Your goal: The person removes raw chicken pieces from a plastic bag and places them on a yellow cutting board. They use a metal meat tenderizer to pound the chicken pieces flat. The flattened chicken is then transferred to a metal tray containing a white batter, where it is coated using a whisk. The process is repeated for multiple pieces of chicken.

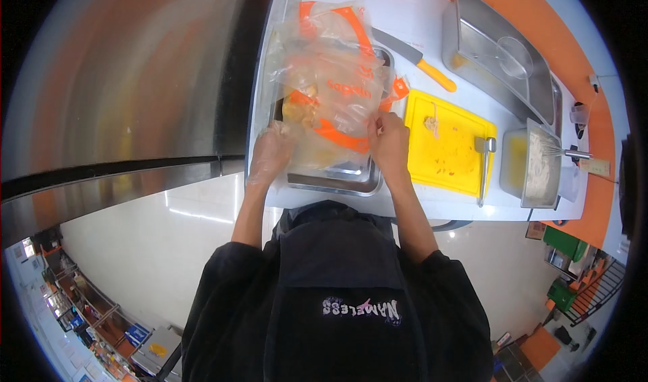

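A clear plastic bag (349, 108) with orange print lies spread over a stainless steel tray (349, 188). Yellowish food (298, 109) shows through the film; its exact kind is blurred. My left hand (273, 149), in what looks like a thin clear plastic glove, grips the bag's near left edge. On the other side, my right hand (391, 138) is bare and pinches the right edge between thumb and fingers. Just right of that hand lies a yellow cutting board (445, 154) with small food scraps (431, 123) on it.
A knife (420, 60) with a yellow handle lies beyond the board. A metal meat mallet (486, 169) rests across the board's right edge. Farther right stand a deep steel pan (481, 73) and a steel container (516, 164) of pale powder with a whisk (562, 152).
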A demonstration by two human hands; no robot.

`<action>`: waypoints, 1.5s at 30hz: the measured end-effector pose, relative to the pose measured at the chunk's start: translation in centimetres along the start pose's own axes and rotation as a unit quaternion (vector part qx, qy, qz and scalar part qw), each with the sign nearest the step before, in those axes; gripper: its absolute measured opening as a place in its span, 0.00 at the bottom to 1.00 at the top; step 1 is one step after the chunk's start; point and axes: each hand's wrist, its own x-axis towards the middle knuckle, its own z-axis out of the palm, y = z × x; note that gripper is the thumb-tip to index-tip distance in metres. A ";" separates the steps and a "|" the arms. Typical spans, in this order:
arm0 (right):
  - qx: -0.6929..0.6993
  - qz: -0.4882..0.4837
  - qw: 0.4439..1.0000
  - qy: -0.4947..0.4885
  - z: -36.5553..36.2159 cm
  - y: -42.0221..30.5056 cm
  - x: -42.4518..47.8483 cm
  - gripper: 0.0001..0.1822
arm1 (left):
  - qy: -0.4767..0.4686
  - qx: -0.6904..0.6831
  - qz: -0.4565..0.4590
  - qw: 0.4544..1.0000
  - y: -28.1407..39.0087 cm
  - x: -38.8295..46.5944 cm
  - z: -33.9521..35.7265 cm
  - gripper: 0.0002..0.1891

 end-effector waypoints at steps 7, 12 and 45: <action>0.007 0.093 0.988 -0.125 0.2 0.9 0.2 0.09 | -0.043 -0.051 -0.120 0.991 1.8 -1.9 -2.1 0.22; 0.056 0.165 0.954 -0.246 -5.8 0.0 3.7 0.26 | 0.037 -0.045 -0.068 0.996 -1.4 -2.6 -0.1 0.24; -0.011 0.204 0.962 -0.182 -17.3 3.3 -5.4 0.25 | 0.087 -0.130 0.029 0.987 -8.7 -1.5 10.6 0.18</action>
